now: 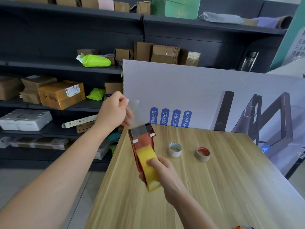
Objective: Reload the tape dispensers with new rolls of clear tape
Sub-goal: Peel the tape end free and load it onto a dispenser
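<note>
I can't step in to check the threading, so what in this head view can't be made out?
- Clear tape strip: motion-blurred, its free end hidden in the left hand.
- Cutter end of the red dispenser: tape covers it, blade contact unclear.
- Yellow roll: partly hidden by the right hand.
- Orange object: cut off by the bottom edge.
- Two empty cores: label print too small.

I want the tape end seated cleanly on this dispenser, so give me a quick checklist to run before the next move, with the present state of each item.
1. Right hand grips the red dispenser and roll: ok.
2. Yellowish tape roll sits in the frame: ok.
3. Left hand fingers pinch the clear tape end: ok.
4. Strip runs over the cutter end: ok.
5. Strip free of wrinkles: cannot tell, blurred.
6. Two spare rolls on the table clear of the hands: ok.
</note>
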A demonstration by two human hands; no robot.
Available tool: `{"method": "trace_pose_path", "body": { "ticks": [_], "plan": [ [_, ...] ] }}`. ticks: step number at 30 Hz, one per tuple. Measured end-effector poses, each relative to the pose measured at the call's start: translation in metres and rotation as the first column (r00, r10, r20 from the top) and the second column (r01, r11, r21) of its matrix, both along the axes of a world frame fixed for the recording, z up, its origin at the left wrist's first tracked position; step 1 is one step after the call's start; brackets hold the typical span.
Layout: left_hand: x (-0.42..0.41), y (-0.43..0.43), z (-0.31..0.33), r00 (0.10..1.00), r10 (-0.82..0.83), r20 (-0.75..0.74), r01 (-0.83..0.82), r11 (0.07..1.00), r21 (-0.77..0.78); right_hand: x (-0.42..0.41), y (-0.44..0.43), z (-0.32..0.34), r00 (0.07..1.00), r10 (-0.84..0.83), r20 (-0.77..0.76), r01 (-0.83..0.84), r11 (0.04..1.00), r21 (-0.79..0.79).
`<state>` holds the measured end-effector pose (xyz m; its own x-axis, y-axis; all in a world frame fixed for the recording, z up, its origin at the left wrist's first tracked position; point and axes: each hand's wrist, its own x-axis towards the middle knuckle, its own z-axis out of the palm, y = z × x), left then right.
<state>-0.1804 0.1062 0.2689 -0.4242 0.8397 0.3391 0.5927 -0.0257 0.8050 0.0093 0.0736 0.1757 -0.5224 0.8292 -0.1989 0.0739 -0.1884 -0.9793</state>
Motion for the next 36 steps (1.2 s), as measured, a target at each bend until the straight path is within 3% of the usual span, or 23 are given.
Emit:
{"method": "trace_pose_path", "body": {
  "ticks": [4,10,16,23,28,36],
  "plan": [
    [0.002,0.006,0.000,0.999,0.007,-0.034,-0.007,1.000,0.015,-0.002,0.000,0.003,0.997,-0.073,0.037,0.073,0.997,-0.016],
    [-0.009,0.016,-0.001,0.993,0.091,-0.068,-0.092,0.996,-0.014,-0.003,0.003,0.002,1.000,-0.012,0.007,0.012,1.000,0.012],
    [-0.013,0.027,-0.004,0.989,0.111,-0.100,-0.114,0.993,-0.020,-0.005,0.003,0.002,0.991,-0.117,0.059,0.120,0.991,-0.056],
    [-0.028,0.037,-0.003,0.972,0.178,-0.152,-0.187,0.981,-0.052,-0.003,0.003,-0.002,0.999,-0.032,-0.006,0.031,0.999,-0.039],
    [-0.034,0.044,-0.008,0.974,0.210,-0.085,-0.215,0.975,-0.053,-0.001,0.004,-0.001,0.998,-0.011,-0.063,0.008,0.999,-0.049],
    [-0.036,0.053,-0.011,0.968,0.234,-0.093,-0.241,0.967,-0.083,-0.003,0.005,-0.002,0.989,-0.063,-0.134,0.058,0.998,-0.040]
  ]
}}
